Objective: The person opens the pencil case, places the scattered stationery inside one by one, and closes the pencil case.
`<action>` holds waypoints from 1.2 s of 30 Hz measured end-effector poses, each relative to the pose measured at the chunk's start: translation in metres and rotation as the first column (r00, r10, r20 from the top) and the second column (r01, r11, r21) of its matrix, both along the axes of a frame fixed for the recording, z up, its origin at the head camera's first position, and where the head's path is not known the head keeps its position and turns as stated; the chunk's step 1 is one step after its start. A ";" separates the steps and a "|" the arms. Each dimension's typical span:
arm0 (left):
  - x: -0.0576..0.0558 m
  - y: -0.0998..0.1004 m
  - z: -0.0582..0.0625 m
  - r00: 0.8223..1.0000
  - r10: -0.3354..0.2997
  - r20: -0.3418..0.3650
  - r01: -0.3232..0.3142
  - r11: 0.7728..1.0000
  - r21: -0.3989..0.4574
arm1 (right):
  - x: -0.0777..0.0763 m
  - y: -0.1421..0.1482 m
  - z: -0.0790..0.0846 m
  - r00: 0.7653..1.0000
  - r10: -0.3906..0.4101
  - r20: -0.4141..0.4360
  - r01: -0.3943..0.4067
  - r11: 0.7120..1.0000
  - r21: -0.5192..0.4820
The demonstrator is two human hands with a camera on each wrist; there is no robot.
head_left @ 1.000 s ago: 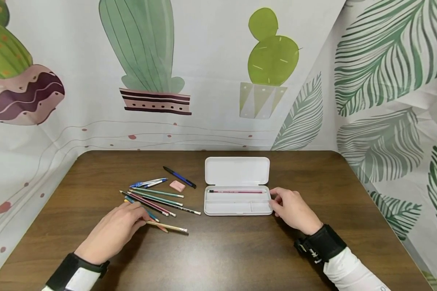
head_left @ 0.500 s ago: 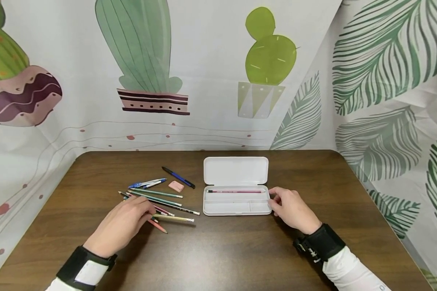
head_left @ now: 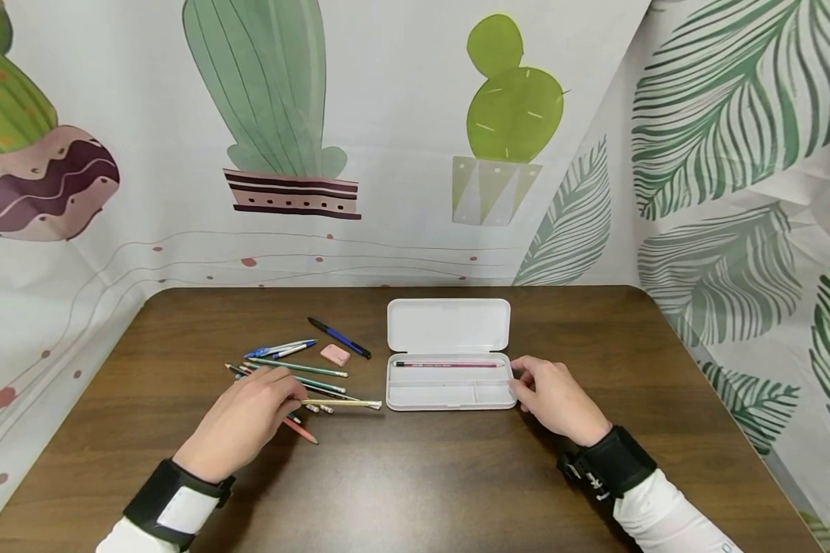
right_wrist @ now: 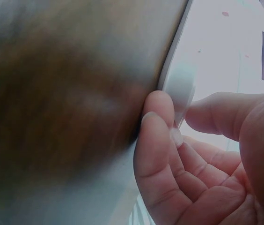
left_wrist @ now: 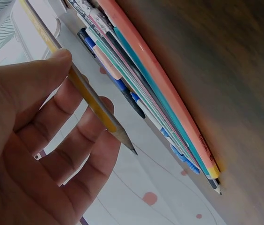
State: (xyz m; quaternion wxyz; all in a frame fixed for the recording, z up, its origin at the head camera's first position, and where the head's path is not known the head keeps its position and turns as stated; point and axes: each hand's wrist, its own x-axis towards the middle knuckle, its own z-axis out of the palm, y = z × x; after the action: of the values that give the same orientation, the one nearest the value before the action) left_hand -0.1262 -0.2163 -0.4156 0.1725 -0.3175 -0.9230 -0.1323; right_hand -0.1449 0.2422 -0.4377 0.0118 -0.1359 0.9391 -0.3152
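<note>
Between thumb and fingers, my left hand [head_left: 245, 415] pinches a yellow pencil [head_left: 346, 403]; its sharpened tip points back past the fingers in the left wrist view, and its eraser end reaches toward the case. Under and beyond this hand lie several pencils, among them a green pencil [head_left: 300, 366] and a coral pencil [head_left: 300, 430], partly hidden by it. My right hand [head_left: 556, 395] holds the right end of a white pencil case [head_left: 429, 395], thumb and fingertips at its edge. The case stands open with its lid back, and a dark red pencil [head_left: 449, 365] lies in the rear compartment.
A pink eraser [head_left: 335, 354], a blue and black pen [head_left: 339, 336] and blue-and-white pens [head_left: 280, 349] lie behind the pencils. The brown table [head_left: 415, 491] ends at a printed cloth backdrop [head_left: 401, 192].
My left hand has lifted the yellow pencil from the pile and moved right and away from me, bringing its eraser end closer to the case. My right hand stays at the case.
</note>
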 end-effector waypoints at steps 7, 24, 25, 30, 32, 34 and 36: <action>-0.002 0.007 0.003 1.000 0.008 0.012 -0.008 1.000 0.001 | 0.000 -0.001 0.002 1.000 0.001 0.007 -0.001 1.000 0.007; -0.008 0.017 0.010 0.999 -0.026 -0.029 0.026 1.000 0.017 | 0.002 -0.001 0.002 1.000 -0.002 -0.008 0.003 1.000 0.019; -0.008 0.017 0.010 0.999 -0.025 -0.027 0.026 1.000 0.018 | 0.002 0.000 0.002 1.000 -0.003 -0.008 0.003 1.000 0.020; -0.007 0.015 0.010 0.999 -0.028 -0.022 0.029 0.999 0.021 | 0.002 0.001 0.001 1.000 -0.002 -0.003 0.002 1.000 0.018; -0.007 0.015 0.011 0.999 -0.029 -0.025 0.030 0.999 0.025 | 0.002 0.000 0.001 1.000 0.002 -0.003 -0.002 1.000 0.017; -0.008 0.014 0.013 0.999 -0.028 -0.032 0.029 0.999 0.029 | 0.001 0.000 0.001 1.000 0.007 -0.003 -0.007 1.000 0.015; -0.008 0.014 0.014 0.999 -0.029 -0.035 0.030 0.999 0.032 | 0.000 0.000 0.002 1.000 0.009 -0.006 -0.009 1.000 0.015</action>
State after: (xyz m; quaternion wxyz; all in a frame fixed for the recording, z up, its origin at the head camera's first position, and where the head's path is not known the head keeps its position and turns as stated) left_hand -0.1347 -0.2022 -0.4020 0.1918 -0.3303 -0.9129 -0.1441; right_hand -0.1450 0.2422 -0.4353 0.0114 -0.1409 0.9410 -0.3076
